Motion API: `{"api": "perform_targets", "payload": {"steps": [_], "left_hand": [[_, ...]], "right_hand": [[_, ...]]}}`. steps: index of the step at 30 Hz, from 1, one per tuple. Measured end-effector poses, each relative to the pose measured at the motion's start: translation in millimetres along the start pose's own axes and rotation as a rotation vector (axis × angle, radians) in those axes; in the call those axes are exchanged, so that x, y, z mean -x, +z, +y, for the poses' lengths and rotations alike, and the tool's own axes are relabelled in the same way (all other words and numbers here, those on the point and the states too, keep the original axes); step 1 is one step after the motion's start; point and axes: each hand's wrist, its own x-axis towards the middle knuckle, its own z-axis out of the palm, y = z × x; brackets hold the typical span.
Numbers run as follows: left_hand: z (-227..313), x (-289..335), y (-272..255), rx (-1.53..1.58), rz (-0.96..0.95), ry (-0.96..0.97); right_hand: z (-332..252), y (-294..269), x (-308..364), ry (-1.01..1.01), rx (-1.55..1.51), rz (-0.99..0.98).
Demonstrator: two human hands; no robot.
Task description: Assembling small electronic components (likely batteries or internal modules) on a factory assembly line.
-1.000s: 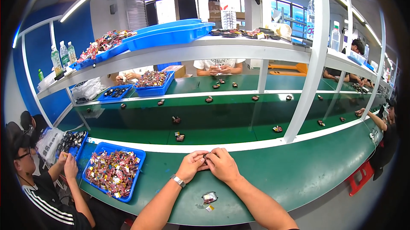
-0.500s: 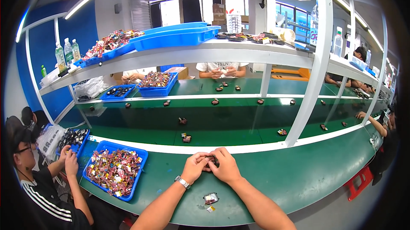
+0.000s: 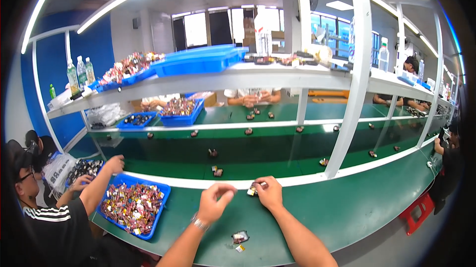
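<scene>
My right hand [image 3: 269, 193] pinches a small black electronic part [image 3: 252, 190] with a pale, yellow-edged piece on it, just short of the white rail. To its left my left hand [image 3: 216, 202] hangs above the green bench [image 3: 307, 217], fingers half curled, thumb apart, nothing visible in it. Between my forearms lies another small dark-rimmed part [image 3: 240, 237], with a loose yellow-and-white piece [image 3: 240, 248] beside it.
At left stands a blue tray [image 3: 166, 195] heaped with small reddish parts; a co-worker [image 3: 59, 217] reaches over behind it. Beyond the white rail [image 3: 292, 182], a green conveyor [image 3: 267, 160] carries scattered parts. A white post [image 3: 347, 93] and shelf [image 3: 238, 80] rise ahead.
My hands, together on a small part before, have separated: the left moved left and let go, the right keeps the part. The co-worker's arm has stretched toward the conveyor. My view has shifted slightly.
</scene>
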Motion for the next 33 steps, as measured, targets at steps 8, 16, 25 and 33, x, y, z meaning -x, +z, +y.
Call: {"api": "perform_targets", "payload": {"steps": [8, 16, 25, 33], "left_hand": [[132, 50, -20, 0.294, -0.579, 0.398], [161, 54, -50, 0.151, -0.53, 0.447], [160, 41, -53, 0.07, -0.532, 0.417], [163, 33, -38, 0.061, -0.555, 0.392]], "right_hand": [[45, -8, -39, 0.015, 0.159, 0.213], [25, 23, -46, -0.314, 0.586, 0.235], [-33, 129, -31, -0.046, 0.558, -0.19], [3, 107, -22, -0.094, 0.351, -0.045]]}}
